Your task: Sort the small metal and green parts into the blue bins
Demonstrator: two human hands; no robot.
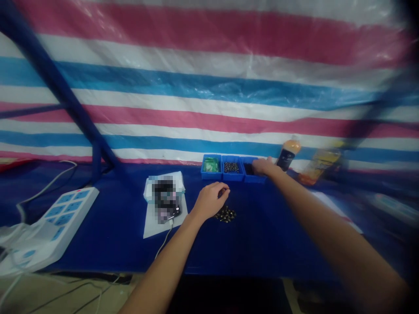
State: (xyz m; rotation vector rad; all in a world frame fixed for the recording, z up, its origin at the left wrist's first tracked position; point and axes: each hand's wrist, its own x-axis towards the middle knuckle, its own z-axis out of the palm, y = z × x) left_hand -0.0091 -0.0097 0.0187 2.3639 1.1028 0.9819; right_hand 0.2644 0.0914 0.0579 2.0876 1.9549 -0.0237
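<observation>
"What lies nearest the left hand (211,201)?"

"A loose heap of small dark studs (225,214) with metallic glints, just ahead of the hand and to its right, almost touching the fingertips. It sits on the blue-covered desk (262,244), and its long axis runs roughly side to side across the person."

"What state is that hand in?"

"Curled closed, knuckles up, fingers bunched toward the heap. Something small may be tucked in them, but I can't tell."

"So the left arm is the nearer one?"

"Clearly. The right hand (264,166) is well beyond the heap, out past it and to the right, with its fingers over a blue plastic bin (256,179) of dark contents. Whether they're gripping anything, I can't tell."

"What's next to that bin?"

"Toward the left hand, a matching bin of dark studs (233,178) touches it, then a third holding a green packet (211,165). Just past the right hand stands an orange-capped bottle (288,151)."

"And left of the left hand?"

"A pixelated object on a white paper sheet (165,229), then a white power strip (67,209)."
</observation>
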